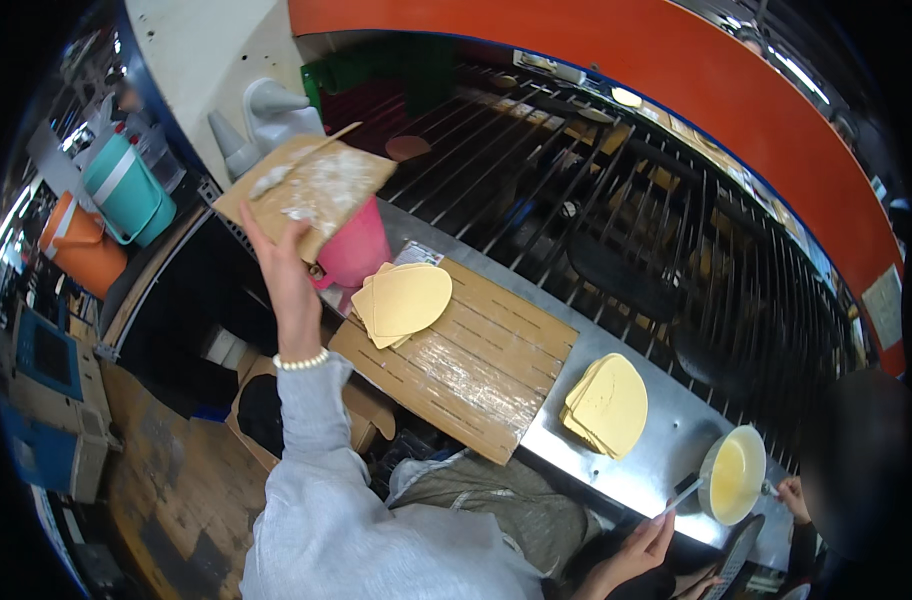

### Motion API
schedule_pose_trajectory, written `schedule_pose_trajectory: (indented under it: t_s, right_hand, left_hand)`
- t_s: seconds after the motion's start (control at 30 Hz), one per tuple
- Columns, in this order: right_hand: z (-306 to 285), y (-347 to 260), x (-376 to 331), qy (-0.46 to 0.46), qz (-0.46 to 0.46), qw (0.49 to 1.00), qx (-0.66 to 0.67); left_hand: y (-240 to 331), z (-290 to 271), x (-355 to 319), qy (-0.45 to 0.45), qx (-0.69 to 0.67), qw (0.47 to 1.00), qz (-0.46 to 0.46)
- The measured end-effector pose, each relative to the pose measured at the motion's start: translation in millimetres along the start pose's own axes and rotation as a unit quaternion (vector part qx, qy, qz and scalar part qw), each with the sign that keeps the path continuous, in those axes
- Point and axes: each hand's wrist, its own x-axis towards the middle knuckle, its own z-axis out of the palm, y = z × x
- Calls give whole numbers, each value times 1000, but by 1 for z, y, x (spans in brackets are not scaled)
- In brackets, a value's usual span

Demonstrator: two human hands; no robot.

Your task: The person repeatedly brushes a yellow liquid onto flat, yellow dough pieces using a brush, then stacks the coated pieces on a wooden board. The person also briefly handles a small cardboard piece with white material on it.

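Note:
My left hand [274,258], with a beaded bracelet at the wrist, grips the near edge of a tilted piece of cardboard [311,190] smeared with white patches. The cardboard is raised over a pink container [356,248] and hides its top. At the lower right my right hand [641,552] is closed on a thin white-handled tool [684,495], whose upper end meets the rim of a white bowl [746,440]. Yellowish liquid lies in the bowl. Cream rounded flat pieces [411,298] are stacked on a brown board [486,350]; a second cream stack [611,405] rests on the metal ledge.
A rack of dark metal bars [536,190] runs beyond the ledge under an orange panel [616,35]. Another person's hand [793,497] is beside the bowl at the right. Turquoise [126,185] and orange [76,245] buckets stand at the left.

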Motion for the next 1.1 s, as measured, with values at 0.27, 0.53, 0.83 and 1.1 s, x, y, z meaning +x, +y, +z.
schedule_pose_trajectory:
  t_s: [0.27,0.53,0.83,1.1]
  right_hand:
    - [-5,-5,-12,-103,-55,993,8]
    - [-4,-8,-9,-49,-14,999,6]
    - [-6,-36,7,-57,-32,998,26]
    - [-98,-75,62,109,-131,977,-132]
  left_hand:
    - [-46,-34,55,2,316,948,28]
    - [-17,10,1,80,384,887,242]
    - [-33,112,-179,-544,66,833,76]
    - [-54,163,-239,-739,184,616,200]
